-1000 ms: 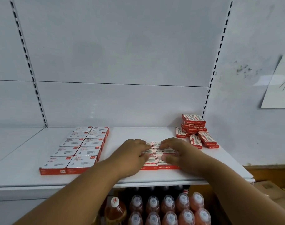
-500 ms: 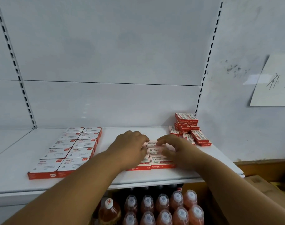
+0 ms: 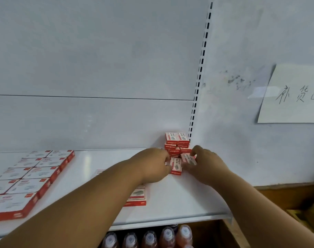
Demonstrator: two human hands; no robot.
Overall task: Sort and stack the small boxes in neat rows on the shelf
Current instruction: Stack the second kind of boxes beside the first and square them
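1. Left hand (image 3: 153, 164) and right hand (image 3: 205, 162) reach the loose pile (image 3: 177, 144) at the shelf's (image 3: 179, 203) back right corner, the left pinching a small box (image 3: 176, 165), the right another box (image 3: 188, 158).
2. Best to lift each one clear without nudging the pile.
3. The left one's long axis runs front to back, roughly like the started row (image 3: 137, 196).

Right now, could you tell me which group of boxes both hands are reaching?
The jumbled pile of small boxes in the back right corner; the other groups lie flat in rows nearer the front.
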